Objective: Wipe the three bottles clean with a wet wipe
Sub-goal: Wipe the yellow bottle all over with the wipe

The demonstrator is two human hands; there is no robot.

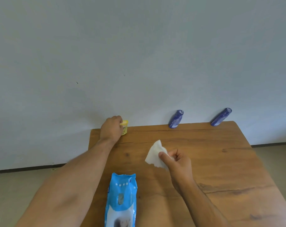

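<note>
A small yellow bottle (125,127) stands at the far left edge of the wooden table (220,161), against the wall. My left hand (112,129) grips it and hides most of it. Two dark blue bottles stand along the far edge: one near the middle (175,119), one at the far right corner (220,117). My right hand (178,163) pinches a white wet wipe (154,154) above the table's middle, thumb pressed on its right side.
A light blue pack of wet wipes (121,200) lies near the front edge between my forearms. A pale wall rises right behind the table. Floor shows on both sides of the table.
</note>
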